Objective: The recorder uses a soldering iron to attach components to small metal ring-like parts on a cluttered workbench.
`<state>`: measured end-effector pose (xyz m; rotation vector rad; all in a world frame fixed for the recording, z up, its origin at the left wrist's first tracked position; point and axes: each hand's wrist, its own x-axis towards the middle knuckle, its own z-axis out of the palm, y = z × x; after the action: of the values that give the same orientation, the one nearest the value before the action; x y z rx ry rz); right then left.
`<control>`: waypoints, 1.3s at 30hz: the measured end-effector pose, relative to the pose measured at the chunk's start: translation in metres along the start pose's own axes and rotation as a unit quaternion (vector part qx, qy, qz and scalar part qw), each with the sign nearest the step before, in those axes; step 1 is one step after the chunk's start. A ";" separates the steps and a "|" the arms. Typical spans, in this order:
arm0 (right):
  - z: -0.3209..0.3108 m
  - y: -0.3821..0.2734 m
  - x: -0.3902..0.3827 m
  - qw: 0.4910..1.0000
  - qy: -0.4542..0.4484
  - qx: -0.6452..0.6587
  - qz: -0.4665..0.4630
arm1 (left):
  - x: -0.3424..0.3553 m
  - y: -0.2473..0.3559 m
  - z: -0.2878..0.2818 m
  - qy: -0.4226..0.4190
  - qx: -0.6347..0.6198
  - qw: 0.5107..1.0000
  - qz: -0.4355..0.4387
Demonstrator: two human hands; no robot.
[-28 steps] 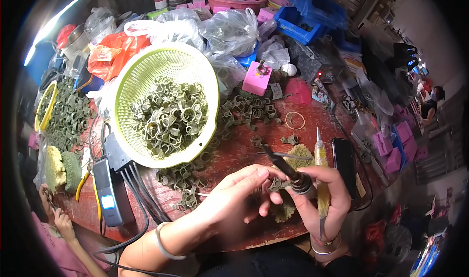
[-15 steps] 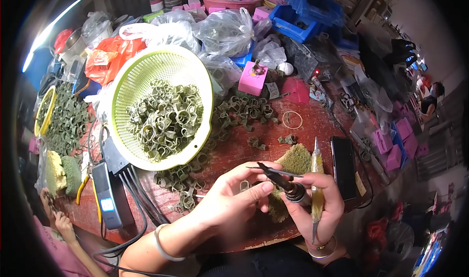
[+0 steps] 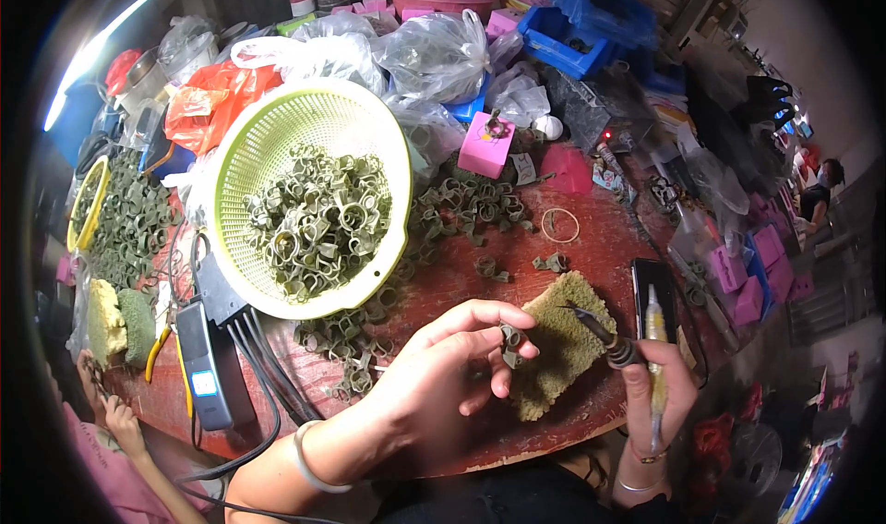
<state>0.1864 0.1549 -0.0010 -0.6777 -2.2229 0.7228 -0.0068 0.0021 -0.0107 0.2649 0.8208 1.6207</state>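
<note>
My left hand (image 3: 457, 353) pinches a small dark-green ring (image 3: 511, 344) between thumb and fingers, just left of a mossy yellow-green sponge (image 3: 558, 362). In my right hand (image 3: 669, 385) are two tools. One looks like a soldering iron (image 3: 620, 349), its blackened curved tip hanging over the sponge. The other is a slim pointed tool with a yellowish handle (image 3: 657, 367), standing upright along the fingers. The hands are apart, with the sponge between them. A pale yellow-green plastic basket (image 3: 399, 238), tilted toward me, holds many similar green rings (image 3: 318, 224) ahead of my left hand.
Loose rings (image 3: 471, 205) lie behind the sponge, near a thin tan band (image 3: 560, 226) and a pink block (image 3: 485, 145). A dark phone (image 3: 651, 275) rests at the right. Cables (image 3: 268, 367) and a grey power box (image 3: 205, 362) stand left. Another person's hand (image 3: 122, 422) shows far left.
My right hand has moved right with both tools, drawing the dark tip away from my left fingers. The ring in my left hand and more of the sponge now show clearly.
</note>
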 end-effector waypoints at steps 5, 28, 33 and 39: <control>-0.019 -0.001 0.006 0.969 -0.091 -0.224 -0.052 | -0.001 -0.001 0.003 0.009 0.003 1.000 0.007; 0.015 0.009 -0.001 0.990 -0.048 -0.026 -0.132 | 0.000 -0.002 0.004 0.046 0.045 0.998 0.013; 0.015 0.008 -0.001 0.990 -0.050 -0.043 -0.129 | 0.000 -0.003 0.003 0.045 0.044 0.998 0.017; 0.015 0.008 -0.001 0.990 -0.054 -0.042 -0.127 | 0.000 -0.003 0.003 0.045 0.040 0.998 0.018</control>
<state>0.1784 0.1557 -0.0157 -0.3921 -2.3943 0.5524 -0.0026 0.0028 -0.0109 0.2668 0.9561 1.6440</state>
